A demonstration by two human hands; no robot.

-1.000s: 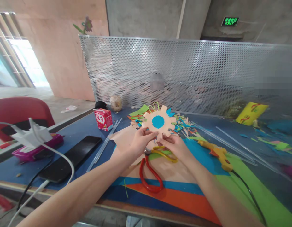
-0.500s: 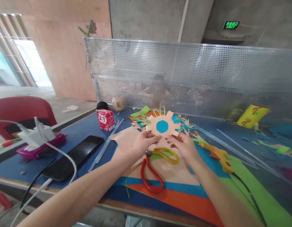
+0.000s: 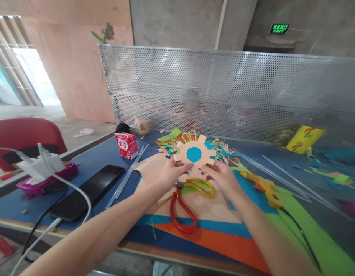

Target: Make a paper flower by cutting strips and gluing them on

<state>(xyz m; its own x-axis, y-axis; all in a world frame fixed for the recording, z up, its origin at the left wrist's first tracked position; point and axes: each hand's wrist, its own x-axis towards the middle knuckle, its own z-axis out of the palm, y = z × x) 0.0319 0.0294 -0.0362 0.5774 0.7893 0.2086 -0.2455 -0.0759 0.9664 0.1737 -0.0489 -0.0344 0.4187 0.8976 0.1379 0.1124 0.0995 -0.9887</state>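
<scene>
I hold a peach paper flower [image 3: 194, 153] with a blue round centre above the table. My left hand [image 3: 172, 174] pinches its lower left edge. My right hand [image 3: 222, 177] grips its lower right edge with the fingertips. Just below my hands lie scissors [image 3: 186, 203] with one red and one yellow handle, on peach, blue and orange paper sheets [image 3: 217, 237].
A yellow glue gun [image 3: 265, 188] with a black cord lies right of my hands. Clear glue sticks [image 3: 128, 174], a red carton [image 3: 126, 145], a black phone [image 3: 87, 189] and a white charger [image 3: 41, 166] sit to the left. Paper scraps [image 3: 223, 151] lie before a perforated metal screen [image 3: 223, 92].
The flower has dropped a little lower and closer to the table than a second ago. Both hands stay on its lower edge, with small shifts of the fingers.
</scene>
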